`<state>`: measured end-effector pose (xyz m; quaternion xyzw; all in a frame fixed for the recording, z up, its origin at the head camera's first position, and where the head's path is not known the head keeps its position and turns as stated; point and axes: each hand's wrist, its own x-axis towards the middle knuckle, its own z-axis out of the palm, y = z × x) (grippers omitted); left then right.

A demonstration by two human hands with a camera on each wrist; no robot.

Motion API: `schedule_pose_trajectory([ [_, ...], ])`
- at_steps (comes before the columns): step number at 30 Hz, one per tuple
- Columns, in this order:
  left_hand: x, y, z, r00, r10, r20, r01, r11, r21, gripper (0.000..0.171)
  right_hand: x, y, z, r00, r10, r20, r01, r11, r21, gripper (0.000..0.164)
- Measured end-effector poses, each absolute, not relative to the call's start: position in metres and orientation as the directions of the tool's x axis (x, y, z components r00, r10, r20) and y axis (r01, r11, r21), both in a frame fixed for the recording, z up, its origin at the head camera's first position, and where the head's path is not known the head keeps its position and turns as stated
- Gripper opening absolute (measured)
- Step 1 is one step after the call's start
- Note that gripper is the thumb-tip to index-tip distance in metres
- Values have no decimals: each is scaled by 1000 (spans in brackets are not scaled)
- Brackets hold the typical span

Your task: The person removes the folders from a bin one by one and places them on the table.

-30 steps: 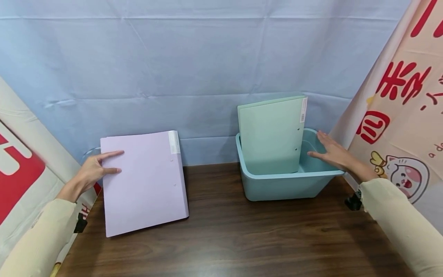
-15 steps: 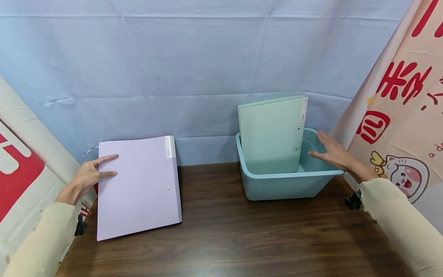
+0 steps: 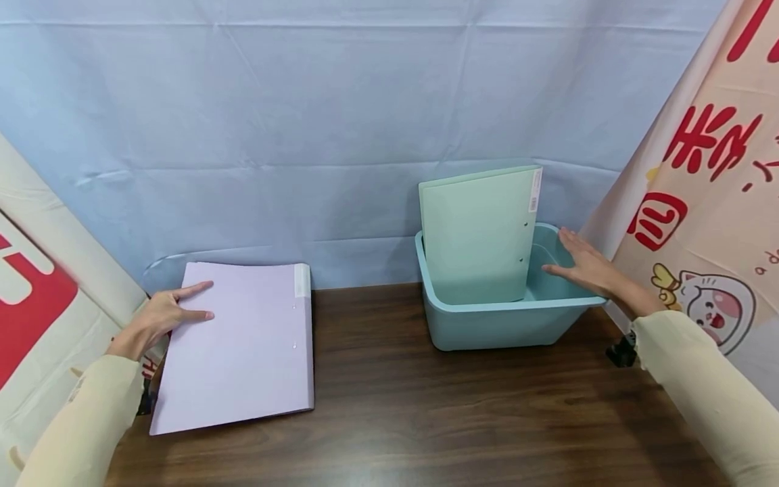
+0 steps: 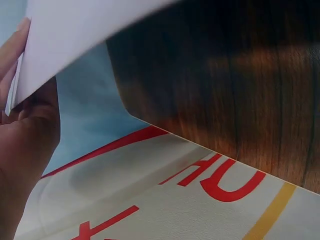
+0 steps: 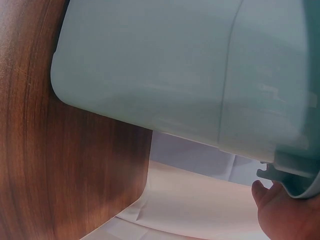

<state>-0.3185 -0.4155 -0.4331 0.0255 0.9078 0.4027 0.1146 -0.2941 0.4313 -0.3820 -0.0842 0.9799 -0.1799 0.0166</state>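
My left hand [image 3: 161, 314] pinches the left edge of a lilac file folder [image 3: 243, 352], with thumb and a finger on its front cover. The left wrist view shows the folder's raised lower edge [image 4: 75, 45] and fingers behind it. At the right, my right hand [image 3: 587, 270] holds the right rim of a blue-green plastic tub [image 3: 505, 328], its thumb over the inside. Fingers show outside under that rim in the right wrist view. Inside the tub a pale green file folder [image 3: 477, 237] stands upright, leaning slightly back.
The dark wooden table [image 3: 389, 419] lies beneath the tub and the lilac folder. A pale blue cloth [image 3: 341, 122] hangs behind it. Printed cloths hang along the left side [image 3: 36, 318] and the right side [image 3: 700, 203].
The lilac folder has come down toward the near side of the table, its lower left corner swinging left. My left hand has dropped slightly with it. My right hand and the tub stay put.
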Motion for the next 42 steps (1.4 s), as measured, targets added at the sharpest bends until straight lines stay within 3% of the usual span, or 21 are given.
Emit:
schedule_pose_trajectory([
  [22, -331, -437, -455, -974, 119, -195, -17, 815, 580, 97, -294, 431, -382, -989, -149, -13, -135, 922, -362, 108],
  [42, -331, -458, -472, -972, 85, -219, -57, 819, 571, 109, -293, 433, -382, -986, -164, -1, -153, 923, -354, 107],
])
